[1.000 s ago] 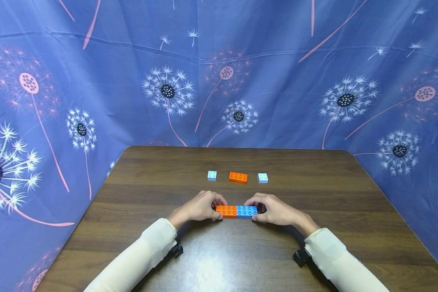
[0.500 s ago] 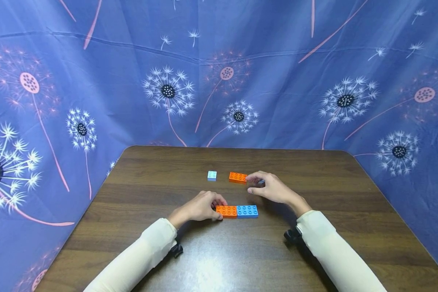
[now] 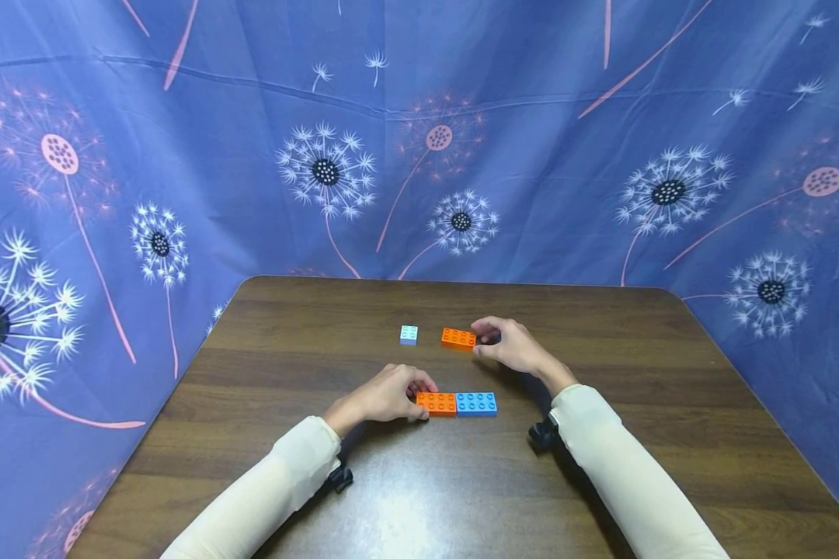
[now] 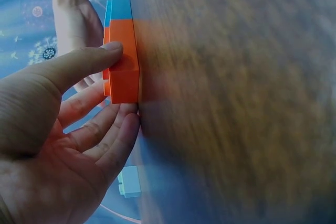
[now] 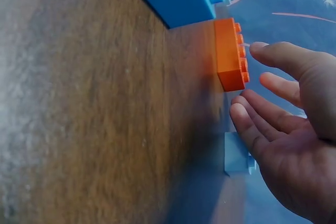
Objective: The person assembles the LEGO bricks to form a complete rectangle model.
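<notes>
My left hand pinches the left end of an orange building brick, thumb on its near side and fingers behind. A blue brick lies end to end with it, both studs up on the table. Farther back, my right hand hovers at the right end of a second orange brick, its fingers spread. The right wrist view shows a gap between those fingers and this brick. A small light blue brick sits just beyond the right fingertips; in the head view the hand hides it.
Another small light blue brick lies left of the back orange brick. The brown wooden table ends at a blue dandelion-print cloth hanging behind it.
My right hand has left the blue brick and moved back toward the far row, covering the right light blue brick. The left hand has stayed on the front orange brick.
</notes>
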A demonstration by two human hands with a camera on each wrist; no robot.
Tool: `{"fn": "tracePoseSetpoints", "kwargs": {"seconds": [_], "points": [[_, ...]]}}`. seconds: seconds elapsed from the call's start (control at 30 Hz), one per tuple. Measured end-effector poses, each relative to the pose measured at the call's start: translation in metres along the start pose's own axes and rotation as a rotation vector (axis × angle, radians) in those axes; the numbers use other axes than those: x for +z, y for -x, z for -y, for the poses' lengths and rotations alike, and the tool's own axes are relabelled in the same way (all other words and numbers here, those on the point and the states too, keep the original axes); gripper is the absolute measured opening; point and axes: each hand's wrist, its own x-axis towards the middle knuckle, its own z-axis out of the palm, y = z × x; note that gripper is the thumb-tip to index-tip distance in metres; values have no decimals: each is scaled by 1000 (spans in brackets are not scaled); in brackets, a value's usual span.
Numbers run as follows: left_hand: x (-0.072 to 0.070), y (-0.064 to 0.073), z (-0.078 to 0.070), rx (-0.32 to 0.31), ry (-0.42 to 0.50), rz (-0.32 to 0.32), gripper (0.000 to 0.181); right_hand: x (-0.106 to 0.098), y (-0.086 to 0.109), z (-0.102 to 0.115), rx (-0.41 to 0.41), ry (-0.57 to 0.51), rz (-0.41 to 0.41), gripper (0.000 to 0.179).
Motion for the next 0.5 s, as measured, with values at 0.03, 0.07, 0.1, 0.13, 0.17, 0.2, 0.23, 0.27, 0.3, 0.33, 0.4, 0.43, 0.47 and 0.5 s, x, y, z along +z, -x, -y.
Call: {"fn": "tracePoseSetpoints", "kwargs": {"seconds": [0.03,0.07,0.1,0.13,0.17,0.2,0.23,0.27,0.3,0.33,0.4,0.43,0.47,0.5], "points": [[0,0,0,1,-4,-1,35,1,-1,0,5,4,4,48],[0,0,0,2,-6,-1,35,1,-3,0,13,8,9,48],[0,0,0,2,-8,-1,35,2,-5,-1,21,10,12,48],[0,0,0,2,-11,-1,35,2,-6,-1,26,13,14,48],[0,0,0,2,-12,-1,35,3,-7,-1,31,18,15,48],[0,0,1,2,-12,-1,35,4,-9,-1,34,23,14,47],[0,0,1,3,-13,-1,35,4,-10,-1,38,27,12,47],[0,0,1,4,-13,0,35,5,-11,-1,39,33,8,47],[0,0,1,4,-14,0,35,5,-12,-1,40,41,7,45],[0,-1,1,5,-16,-1,35,6,-13,-1,42,47,7,44],[0,-1,1,5,-15,1,35,7,-14,-1,42,55,7,41],[0,-1,2,5,-14,2,35,8,-15,-1,42,59,6,39],[0,-1,1,3,-12,3,35,8,-16,-1,43,62,5,38],[0,-1,1,2,-9,5,35,9,-16,-1,46,63,5,37]]}}
